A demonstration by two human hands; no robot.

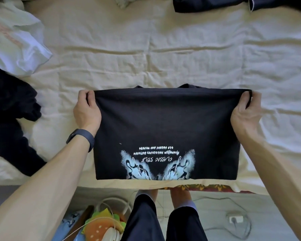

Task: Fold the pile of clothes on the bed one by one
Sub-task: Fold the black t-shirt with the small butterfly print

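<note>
A black T-shirt with a pale blue butterfly print and upside-down white lettering lies on the cream bed sheet, folded into a wide rectangle near the bed's front edge. My left hand pinches its far left corner. My right hand pinches its far right corner. The far edge is stretched taut between both hands. The collar peeks out beyond that edge.
A dark garment lies crumpled at the left by a white pillow. Another dark garment with white piping sits at the far right, a pale cloth at top centre. Cables, a charger and toys lie on the floor.
</note>
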